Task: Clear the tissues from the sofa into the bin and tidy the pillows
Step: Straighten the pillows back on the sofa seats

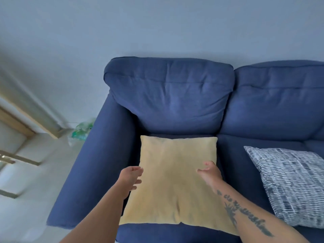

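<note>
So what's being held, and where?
The left hand and right hand sit at the side edges of the yellow pillow; a firm grip cannot be told.

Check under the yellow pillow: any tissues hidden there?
The yellow pillow lies flat on the sofa seat, and only blue fabric shows around its edges. Whatever is beneath the pillow is covered, so I cannot tell what, if anything, lies there.

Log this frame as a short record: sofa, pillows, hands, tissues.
sofa: blue, two seats in view
yellow pillow: lying flat on the seat by the armrest
striped pillow: lying on the next seat, apart from the yellow one
left hand: at the yellow pillow's left edge, fingers curled, grip unclear
right hand: at its right edge, grip unclear
tissues: none in view
</note>
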